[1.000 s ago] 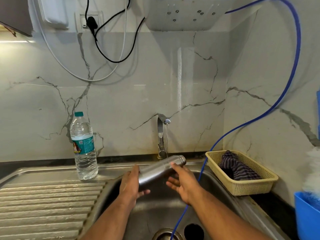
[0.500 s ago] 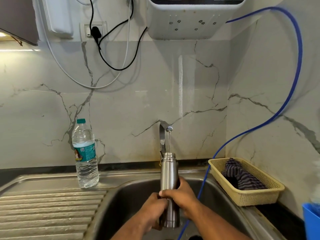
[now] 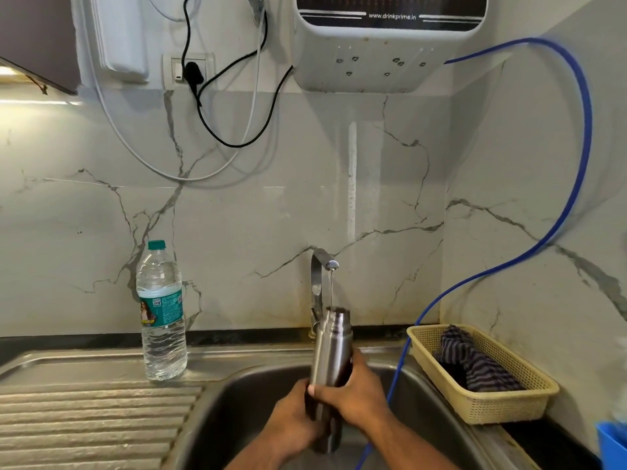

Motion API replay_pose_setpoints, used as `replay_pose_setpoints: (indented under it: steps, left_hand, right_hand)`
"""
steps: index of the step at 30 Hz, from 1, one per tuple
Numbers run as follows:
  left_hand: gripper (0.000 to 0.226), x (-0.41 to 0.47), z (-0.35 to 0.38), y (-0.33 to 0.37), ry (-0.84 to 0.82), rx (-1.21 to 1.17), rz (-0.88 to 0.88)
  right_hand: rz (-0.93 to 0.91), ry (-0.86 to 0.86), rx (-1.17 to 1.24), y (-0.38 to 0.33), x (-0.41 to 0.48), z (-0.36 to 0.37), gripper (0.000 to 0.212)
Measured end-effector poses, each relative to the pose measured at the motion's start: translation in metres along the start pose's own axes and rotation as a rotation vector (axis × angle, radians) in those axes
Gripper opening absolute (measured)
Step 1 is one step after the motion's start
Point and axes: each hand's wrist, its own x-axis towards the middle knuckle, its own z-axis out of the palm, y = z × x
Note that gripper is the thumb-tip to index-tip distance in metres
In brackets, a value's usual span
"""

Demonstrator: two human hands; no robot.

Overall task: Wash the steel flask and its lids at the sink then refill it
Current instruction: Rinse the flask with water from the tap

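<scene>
The steel flask stands upright over the sink basin, its open mouth right under the tap spout. A thin stream of water runs from the spout into the mouth. My left hand grips the flask's lower body from the left. My right hand wraps around its middle from the right, thumb across the front. No lid is in view.
A plastic water bottle stands on the ribbed drainboard to the left. A yellow basket with a striped cloth sits at the right. A blue hose hangs from the wall purifier into the basin. A blue tub is at the far right.
The flask went from lying tilted across both hands to standing upright under the tap, with both hands now wrapped around it. Water now runs into its mouth.
</scene>
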Motion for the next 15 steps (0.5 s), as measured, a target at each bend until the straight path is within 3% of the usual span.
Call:
replay_pose_setpoints:
  steps: [3, 7, 12, 15]
  left_hand:
    - [0.074, 0.001, -0.002, -0.008, -0.027, 0.01, -0.072]
    - [0.072, 0.006, -0.008, -0.013, 0.017, -0.019, -0.094]
    - [0.085, 0.01, -0.008, -0.019, 0.014, -0.033, -0.154]
    - [0.085, 0.01, -0.009, -0.018, 0.022, -0.005, -0.141]
  right_hand:
    - [0.134, -0.101, -0.096, 0.011, -0.003, 0.007, 0.095]
    - [0.055, 0.009, -0.017, 0.002, 0.005, 0.004, 0.082]
    - [0.121, -0.049, -0.084, 0.01, 0.0, 0.006, 0.086]
    - [0.057, 0.052, -0.049, 0.003, 0.003, 0.005, 0.079]
